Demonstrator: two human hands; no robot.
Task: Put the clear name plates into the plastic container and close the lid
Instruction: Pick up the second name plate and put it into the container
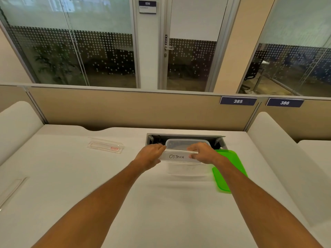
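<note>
A clear name plate (177, 156) is held at both ends, just above centre of the frame. The left hand (150, 154) is closed in a grip on its left end and the right hand (202, 153) on its right end, the fingers curled over the top edge. The long axis of the plate runs left to right across the frame, tilted very slightly down toward the right, and its face is turned toward the camera. A white insert is seen behind the transparent plastic, with "OSTRICH" handwritten on it in black.

The plate is held over the near rim of the clear plastic container (187, 142), which is open and stands in front of a recessed cable hatch (186, 136) in the white worktop (161, 203). Whether plate and rim touch cannot be told. The green lid (232, 169) lies flat on the worktop just right of the container, partly hidden by the right forearm.

A second clear name plate (105, 146) lies at left of centre, its long axis also roughly left to right, with a small red label whose print is too small to read. On the partition at upper right, dark tags (238, 101) reading "385" and "386" are mounted; a door sign (147, 7) at the top reads "030".
</note>
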